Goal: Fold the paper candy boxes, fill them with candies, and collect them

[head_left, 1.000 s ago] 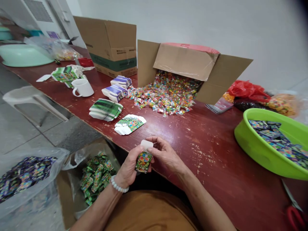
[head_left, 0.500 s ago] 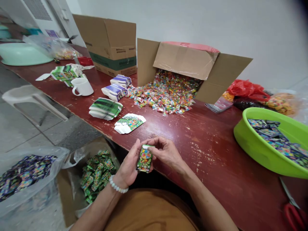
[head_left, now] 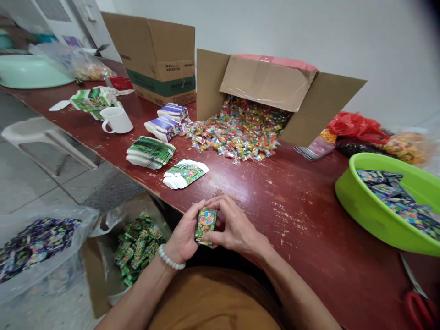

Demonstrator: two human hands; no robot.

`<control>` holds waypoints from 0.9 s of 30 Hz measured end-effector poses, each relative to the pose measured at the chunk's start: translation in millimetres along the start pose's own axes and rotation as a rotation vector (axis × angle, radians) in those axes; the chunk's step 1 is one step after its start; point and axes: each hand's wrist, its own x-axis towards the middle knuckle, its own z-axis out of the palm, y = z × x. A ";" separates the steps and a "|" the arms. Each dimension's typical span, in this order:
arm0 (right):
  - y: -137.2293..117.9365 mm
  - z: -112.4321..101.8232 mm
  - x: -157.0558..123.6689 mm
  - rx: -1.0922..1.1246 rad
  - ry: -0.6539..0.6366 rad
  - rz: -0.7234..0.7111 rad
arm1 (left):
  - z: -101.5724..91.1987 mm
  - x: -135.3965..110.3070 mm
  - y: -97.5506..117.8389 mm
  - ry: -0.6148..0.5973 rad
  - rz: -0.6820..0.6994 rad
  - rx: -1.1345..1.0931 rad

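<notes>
A small green candy box point(head_left: 206, 224) with a colourful printed front is held between both hands at the table's near edge. My left hand point(head_left: 185, 233), with a beaded bracelet at the wrist, grips its left side. My right hand point(head_left: 235, 227) closes round the right side, thumb on the lower front and fingers over the top. Beyond the hands lies a small fan of flat green cartons point(head_left: 185, 174), and behind it a larger stack of flat green cartons point(head_left: 150, 152). Wrapped candies point(head_left: 237, 133) spill from a tipped cardboard box point(head_left: 264, 85).
A white mug point(head_left: 117, 120) and purple cartons point(head_left: 165, 127) stand at the left. Down by my left side are a carton of green packets point(head_left: 137, 247) and a bag of purple packets point(head_left: 34, 247). A green basin point(head_left: 350, 201) and scissors point(head_left: 417, 293) lie right.
My right thumb has moved from the box's top end down to its lower front. The white flap seen at the top no longer shows; the top end now looks shut.
</notes>
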 end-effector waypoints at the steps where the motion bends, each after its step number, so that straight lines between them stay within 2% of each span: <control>1: 0.3 2.8 -3.1 -0.073 -0.019 -0.016 | 0.4 0.7 0.2 0.011 -0.001 -0.033; 4: 2.1 11.5 -10.0 -0.241 -0.040 -0.085 | 1.0 1.0 0.4 0.013 0.022 -0.088; 7: 4.2 16.8 -10.4 -0.330 0.007 -0.129 | -0.8 1.8 -3.4 -0.020 0.046 -0.120; 10: 5.0 22.5 -5.8 -0.281 0.036 -0.135 | -6.3 5.1 -12.1 0.014 0.091 -0.105; 14: 3.2 35.8 -2.6 -0.175 -0.045 -0.085 | -24.4 -1.0 -16.2 0.062 0.157 0.061; 16: 5.8 40.6 -2.4 -0.138 -0.112 -0.059 | -44.3 -14.2 -6.1 0.107 0.261 0.225; 17: 9.2 41.5 -2.3 -0.116 -0.130 -0.046 | -57.8 -23.0 2.9 0.166 0.339 0.328; 19: 20.4 40.0 -1.5 -0.076 -0.107 -0.007 | -89.4 -42.8 26.5 0.402 0.481 0.582; 22: 42.5 34.6 0.6 -0.045 0.019 0.108 | -130.2 -66.3 62.6 0.821 0.722 0.996; 23: 49.0 33.6 1.3 -0.048 0.050 0.146 | -136.9 -68.9 71.2 0.858 0.755 1.080; 24: 54.0 33.5 1.8 -0.059 0.067 0.174 | -138.8 -67.5 77.4 0.839 0.777 1.141; 25: 57.4 34.4 2.2 -0.081 0.072 0.191 | -136.0 -61.9 81.1 0.788 0.799 1.190; 27: 59.5 38.1 1.9 -0.146 0.057 0.179 | -118.5 -39.0 83.2 0.692 0.868 1.287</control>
